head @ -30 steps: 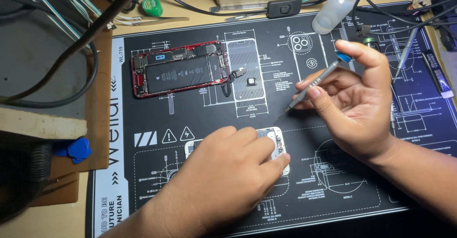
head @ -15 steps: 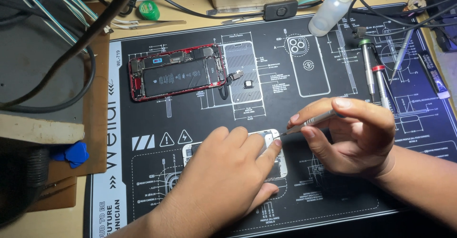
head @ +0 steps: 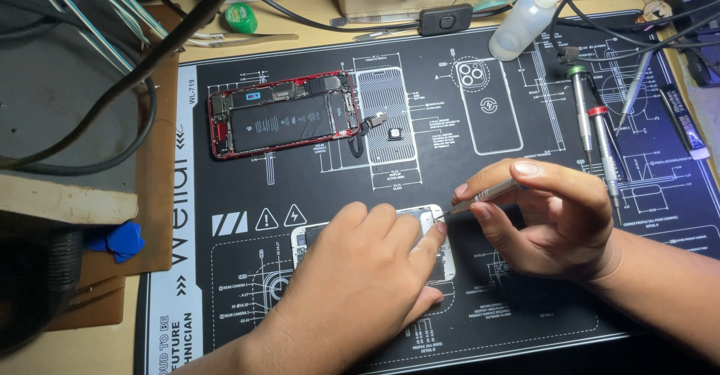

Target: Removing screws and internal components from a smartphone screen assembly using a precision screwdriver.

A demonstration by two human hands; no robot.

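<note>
A flat white phone part (head: 435, 225) is pressed down on the black work mat (head: 525, 300) by the left hand (head: 360, 285), with the fingers spread flat over it. It lies near the middle of the mat, toward 6 o'clock. A thin silver tool (head: 484, 196) is pinched by the right hand (head: 551, 221) between thumb and curled fingers. Its tip is set at the top corner of the part, at 3 o'clock from the left hand's fingertips. An opened red phone (head: 285, 114) is seen at 11 o'clock, well apart. Two screwdrivers (head: 596, 131) lie at 2 o'clock, and a small plastic bottle (head: 525, 22) at 1 o'clock.
</note>
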